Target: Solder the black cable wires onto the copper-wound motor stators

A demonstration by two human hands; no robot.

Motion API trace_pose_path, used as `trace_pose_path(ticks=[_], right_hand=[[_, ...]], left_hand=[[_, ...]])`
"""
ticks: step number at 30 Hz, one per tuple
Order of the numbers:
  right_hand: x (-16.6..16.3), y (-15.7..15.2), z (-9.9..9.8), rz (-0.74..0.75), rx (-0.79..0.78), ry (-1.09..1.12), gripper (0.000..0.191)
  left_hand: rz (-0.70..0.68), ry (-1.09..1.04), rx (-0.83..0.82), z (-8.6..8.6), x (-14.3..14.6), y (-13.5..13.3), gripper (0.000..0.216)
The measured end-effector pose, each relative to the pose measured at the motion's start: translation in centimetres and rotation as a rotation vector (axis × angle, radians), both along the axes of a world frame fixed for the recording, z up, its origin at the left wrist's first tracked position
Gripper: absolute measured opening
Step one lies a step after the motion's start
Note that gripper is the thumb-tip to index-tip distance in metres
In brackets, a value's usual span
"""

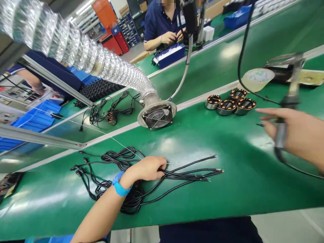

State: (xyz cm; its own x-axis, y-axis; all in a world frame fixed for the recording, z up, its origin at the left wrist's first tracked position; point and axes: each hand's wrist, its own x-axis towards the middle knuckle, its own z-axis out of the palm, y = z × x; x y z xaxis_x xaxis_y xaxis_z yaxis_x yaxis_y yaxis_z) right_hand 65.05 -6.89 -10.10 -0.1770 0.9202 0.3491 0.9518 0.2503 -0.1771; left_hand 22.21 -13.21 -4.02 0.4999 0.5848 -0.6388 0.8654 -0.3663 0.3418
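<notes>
My left hand (151, 168) is closed on a thin silvery solder wire (124, 145), whose end sticks out past the fingertips. It rests over a bunch of black cables (189, 175) with stripped ends pointing right; their coils lie behind and below the wrist. On the right, my right hand (301, 135) is closed around the dark handle of a soldering iron (280, 133), index finger stretched out, both smeared by motion. Several stator coils (226, 106) with copper windings stand left of that hand.
A fan-fronted extraction hood (158, 116) on a silver flexible duct (101, 60) hangs over the table. A translucent dish (257, 79) sits at the back right. Across the bench, a co-worker's hands (169, 37) are above a blue box (170, 55). More cables (121, 109) lie behind the rail.
</notes>
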Motion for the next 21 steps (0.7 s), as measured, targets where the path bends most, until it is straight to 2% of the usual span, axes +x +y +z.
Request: trace_pose_path(ticks=[2, 5, 9, 11, 13, 16, 19, 21], right_hand=[[-2.0, 2.5, -0.4, 0.084, -0.011, -0.054, 0.029], [-4.7, 5.7, -0.8, 0.137, 0.016, -0.082, 0.035], [-6.7, 6.7, -1.0, 0.162, 0.055, -0.074, 0.037], [-7.7, 5.6, -1.2, 0.222, 0.060, -0.059, 0.035], [-9.3, 3.8, -1.4, 0.331, 0.053, -0.037, 0.031], [-12.4, 0.5, -1.5, 0.517, 0.024, 0.003, 0.026], [-15.3, -2.4, -1.3, 0.728, 0.018, 0.082, 0.029], [-16.6, -3.6, -0.8, 0.827, 0.057, 0.139, 0.028]], left_hand=[[0.110, -0.064, 0.027, -0.4, 0.0, -0.1, 0.007], [0.215, -0.113, 0.079, -1.1, 0.5, -0.5, 0.009], [0.323, -0.322, 0.062, -1.7, 0.9, -1.0, 0.020], [0.440, -0.475, 0.035, -1.9, 0.8, -0.8, 0.027], [0.621, -0.571, -0.057, -2.1, 0.9, -0.1, 0.034], [0.877, -0.641, -0.142, -2.2, 1.4, 1.2, 0.030], [0.975, -0.708, -0.049, -2.1, 2.2, 2.6, 0.021], [0.957, -0.704, -0.048, -2.1, 2.6, 3.1, 0.018]])
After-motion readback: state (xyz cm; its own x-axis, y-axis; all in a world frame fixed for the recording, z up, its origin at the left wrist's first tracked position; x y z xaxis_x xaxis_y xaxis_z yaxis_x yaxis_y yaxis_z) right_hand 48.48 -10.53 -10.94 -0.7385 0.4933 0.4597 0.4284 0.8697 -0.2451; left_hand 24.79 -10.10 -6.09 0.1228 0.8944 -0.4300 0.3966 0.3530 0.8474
